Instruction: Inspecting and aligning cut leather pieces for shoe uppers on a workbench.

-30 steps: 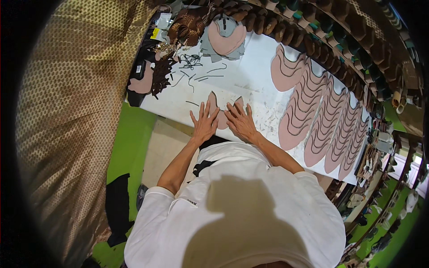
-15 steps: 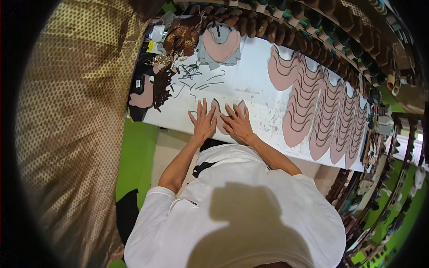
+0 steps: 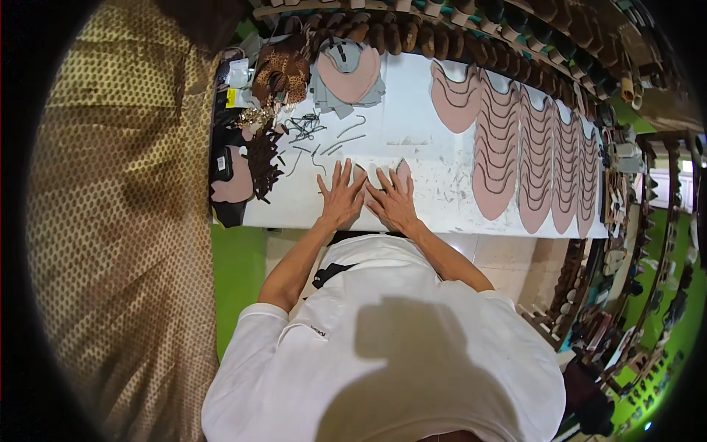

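Now both hands lie flat, fingers spread, grasping nothing: left hand and right hand press a pink leather piece onto the workbench near its front edge, unchanged from a second ago; pressing continues.

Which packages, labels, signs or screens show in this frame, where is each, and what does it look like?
Yellow label: far left end of the white table, small, square.
Clear packet: just behind the label, pale, rectangular.
No screens or signs can be made out.
Both hands lie flat on a pink piece, away from these.
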`<state>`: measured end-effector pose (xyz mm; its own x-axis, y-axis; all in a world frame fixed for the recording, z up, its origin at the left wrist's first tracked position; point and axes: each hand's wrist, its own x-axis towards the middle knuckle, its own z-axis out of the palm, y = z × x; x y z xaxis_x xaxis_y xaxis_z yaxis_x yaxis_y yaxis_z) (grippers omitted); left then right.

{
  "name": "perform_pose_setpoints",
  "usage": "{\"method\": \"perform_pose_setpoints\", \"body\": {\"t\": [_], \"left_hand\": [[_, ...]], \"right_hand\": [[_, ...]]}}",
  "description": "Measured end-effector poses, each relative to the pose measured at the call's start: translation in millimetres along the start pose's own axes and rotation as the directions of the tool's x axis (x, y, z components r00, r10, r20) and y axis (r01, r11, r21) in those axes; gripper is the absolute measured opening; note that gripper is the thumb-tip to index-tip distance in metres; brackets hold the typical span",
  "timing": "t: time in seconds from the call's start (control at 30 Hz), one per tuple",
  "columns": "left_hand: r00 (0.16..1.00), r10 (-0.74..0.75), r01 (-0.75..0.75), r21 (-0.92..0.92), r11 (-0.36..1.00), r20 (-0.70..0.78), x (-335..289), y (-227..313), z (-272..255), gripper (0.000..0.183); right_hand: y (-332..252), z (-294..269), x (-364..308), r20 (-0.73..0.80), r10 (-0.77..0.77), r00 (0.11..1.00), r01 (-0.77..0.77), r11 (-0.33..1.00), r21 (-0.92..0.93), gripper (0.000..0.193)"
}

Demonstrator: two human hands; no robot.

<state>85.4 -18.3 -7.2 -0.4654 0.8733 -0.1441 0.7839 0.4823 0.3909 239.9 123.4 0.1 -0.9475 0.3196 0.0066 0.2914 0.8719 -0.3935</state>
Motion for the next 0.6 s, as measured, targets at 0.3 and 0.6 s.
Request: {"method": "perform_pose_setpoints", "body": {"t": [0.3,0.6], "left_hand": [[0.998,0.050,-0.046,-0.126,0.991,0.029,5,-11,-4,0.057],[0.995,0.098,-0.099,-0.045,0.994,-0.026,11,-27,-8,0.065]], "right_hand": [[-14,14,7,-0.114,0.119,0.986,-0.126,0.990,-0.059,0.049],[-30,14,25,-0.169,0.224,0.960,-0.228,0.974,-0.005,0.045]]}}
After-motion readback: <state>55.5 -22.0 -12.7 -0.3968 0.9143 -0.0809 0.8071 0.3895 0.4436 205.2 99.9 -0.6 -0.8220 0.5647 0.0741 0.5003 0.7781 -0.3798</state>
